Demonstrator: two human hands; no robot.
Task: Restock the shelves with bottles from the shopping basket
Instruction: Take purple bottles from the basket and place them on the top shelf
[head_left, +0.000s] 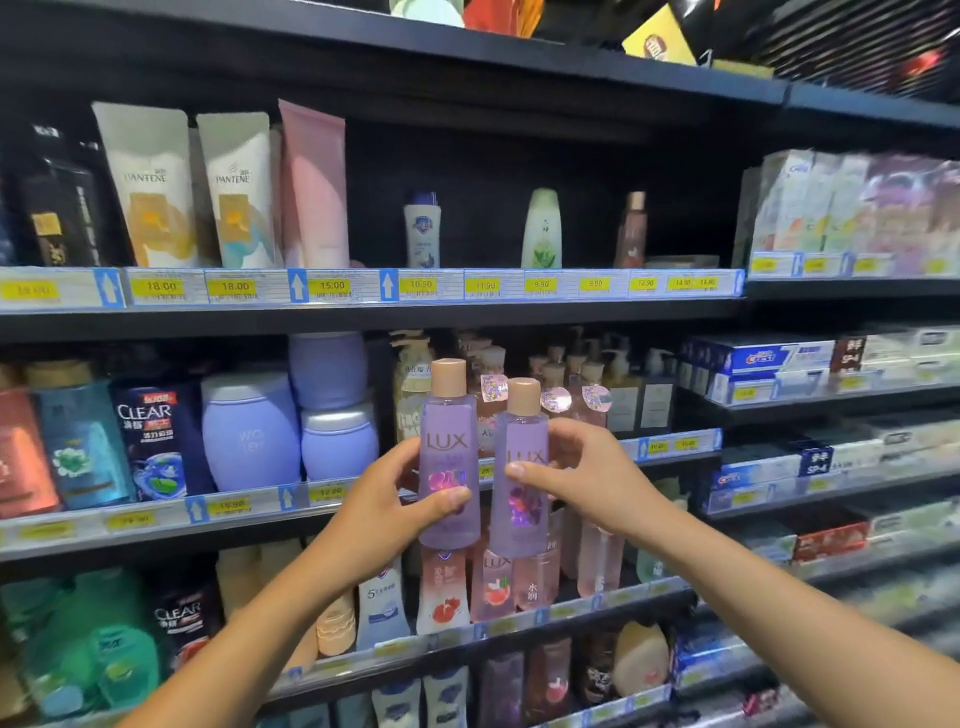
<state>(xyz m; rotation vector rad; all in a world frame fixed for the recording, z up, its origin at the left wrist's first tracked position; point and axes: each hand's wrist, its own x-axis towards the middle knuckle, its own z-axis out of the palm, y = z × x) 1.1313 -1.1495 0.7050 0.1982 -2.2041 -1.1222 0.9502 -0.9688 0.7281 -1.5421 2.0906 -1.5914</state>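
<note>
Top shelf (363, 312): two Pantene tubes (150, 187) and a pink tube (314, 187) at the left. Three small bottles (422, 228) stand well apart to their right, far back.
Middle shelf (156, 519): a dark Clear bottle (156, 441) and lavender jars (249, 431) at the left.
In the way: pump bottles (413, 379) and peach-capped pink bottles (576, 395) fill the middle shelf behind the hands, partly hidden by the held bottles.
Lower shelf (519, 618): pink bottles (496, 582) below the hands.
Right bay: stacked toothpaste boxes (758, 358).
Left purple bottle (449, 452): LUX label, peach cap, upright, near side of the middle shelf's edge.
Right purple bottle (519, 467): same kind, upright, just beside the first and slightly lower.
Left hand (384, 504): fingers curled round the left purple bottle, thumb across its front.
Right hand (582, 478): gripping the right purple bottle, thumb on its label.
</note>
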